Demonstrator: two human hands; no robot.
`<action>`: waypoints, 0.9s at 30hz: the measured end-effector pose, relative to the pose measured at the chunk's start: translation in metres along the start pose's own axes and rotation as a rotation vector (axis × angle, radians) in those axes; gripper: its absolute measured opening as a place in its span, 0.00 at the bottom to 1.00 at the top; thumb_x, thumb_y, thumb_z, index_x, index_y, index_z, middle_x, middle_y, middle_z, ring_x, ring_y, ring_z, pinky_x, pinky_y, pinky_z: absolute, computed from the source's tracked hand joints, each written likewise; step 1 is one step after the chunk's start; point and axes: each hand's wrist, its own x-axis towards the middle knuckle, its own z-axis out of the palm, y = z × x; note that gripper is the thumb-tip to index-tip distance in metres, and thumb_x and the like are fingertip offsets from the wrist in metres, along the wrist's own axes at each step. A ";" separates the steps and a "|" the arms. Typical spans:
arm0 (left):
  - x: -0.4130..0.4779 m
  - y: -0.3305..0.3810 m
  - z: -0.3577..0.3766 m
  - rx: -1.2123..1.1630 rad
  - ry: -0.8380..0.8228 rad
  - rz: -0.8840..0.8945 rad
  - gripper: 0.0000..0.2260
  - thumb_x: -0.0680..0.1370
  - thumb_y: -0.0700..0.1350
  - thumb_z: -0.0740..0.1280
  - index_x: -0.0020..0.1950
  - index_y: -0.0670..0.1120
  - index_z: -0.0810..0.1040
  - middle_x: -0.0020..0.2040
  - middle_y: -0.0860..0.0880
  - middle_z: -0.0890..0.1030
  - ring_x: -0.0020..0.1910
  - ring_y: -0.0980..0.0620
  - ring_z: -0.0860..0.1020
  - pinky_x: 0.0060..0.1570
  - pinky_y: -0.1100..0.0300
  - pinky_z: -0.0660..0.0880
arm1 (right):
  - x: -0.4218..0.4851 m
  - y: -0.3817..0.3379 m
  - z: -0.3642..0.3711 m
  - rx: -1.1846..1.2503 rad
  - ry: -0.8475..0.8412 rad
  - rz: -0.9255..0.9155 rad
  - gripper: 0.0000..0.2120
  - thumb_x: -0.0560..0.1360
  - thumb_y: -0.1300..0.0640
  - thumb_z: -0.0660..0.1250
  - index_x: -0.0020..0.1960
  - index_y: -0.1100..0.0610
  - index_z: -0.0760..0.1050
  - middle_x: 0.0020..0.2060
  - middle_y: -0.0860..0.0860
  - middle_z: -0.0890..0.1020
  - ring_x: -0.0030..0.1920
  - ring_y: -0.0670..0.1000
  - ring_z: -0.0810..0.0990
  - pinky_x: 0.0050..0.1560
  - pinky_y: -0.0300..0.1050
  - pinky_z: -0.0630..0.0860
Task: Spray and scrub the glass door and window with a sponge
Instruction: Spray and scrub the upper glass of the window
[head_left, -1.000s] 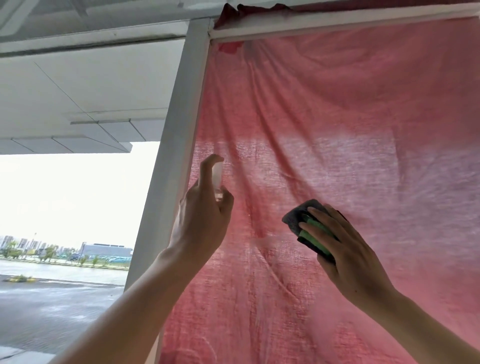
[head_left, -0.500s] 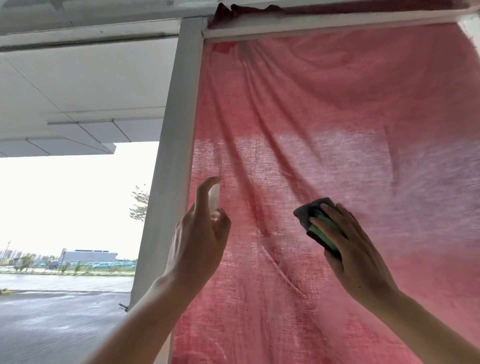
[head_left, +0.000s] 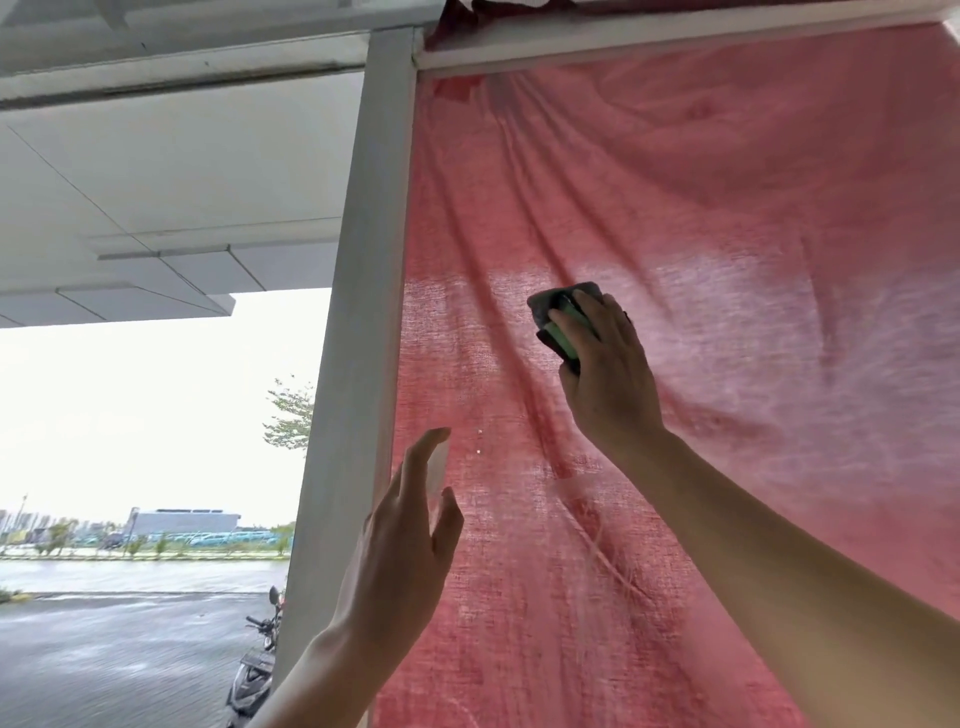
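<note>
A glass pane fills the right of the view, with a red cloth hanging behind it. My right hand presses a green and dark grey sponge flat against the glass, fingers curled over its edge. Lower left of it, my left hand grips a small clear spray bottle, index finger raised on its top; most of the bottle is hidden by the hand. A few droplets show on the glass just right of the nozzle.
A white frame post stands left of the pane, and a white top rail runs above it. Beyond the post lie a wet paved yard, a parked motorbike and an overhanging ceiling.
My right hand has slid the sponge up and to the left across the glass. My left hand with the bottle has dropped lower relative to the sponge. The camera has tilted.
</note>
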 end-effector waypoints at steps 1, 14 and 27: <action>0.000 0.000 0.001 0.003 0.005 0.006 0.26 0.78 0.40 0.65 0.71 0.55 0.59 0.67 0.57 0.67 0.62 0.58 0.70 0.63 0.57 0.63 | 0.000 -0.001 0.001 -0.004 -0.006 -0.025 0.27 0.74 0.66 0.66 0.72 0.57 0.68 0.74 0.55 0.64 0.76 0.58 0.56 0.75 0.59 0.56; 0.009 0.007 0.008 -0.008 0.022 0.008 0.24 0.79 0.39 0.64 0.72 0.51 0.61 0.67 0.48 0.74 0.59 0.57 0.72 0.59 0.58 0.67 | -0.113 0.013 -0.032 0.010 -0.247 -0.342 0.29 0.71 0.58 0.72 0.71 0.52 0.70 0.73 0.50 0.66 0.76 0.53 0.58 0.72 0.52 0.60; 0.019 0.003 0.009 0.000 0.007 0.088 0.26 0.77 0.37 0.67 0.70 0.52 0.61 0.67 0.48 0.75 0.59 0.59 0.72 0.61 0.59 0.64 | 0.005 0.028 -0.019 -0.018 -0.021 0.040 0.26 0.76 0.64 0.65 0.73 0.54 0.66 0.75 0.52 0.62 0.76 0.55 0.55 0.73 0.56 0.60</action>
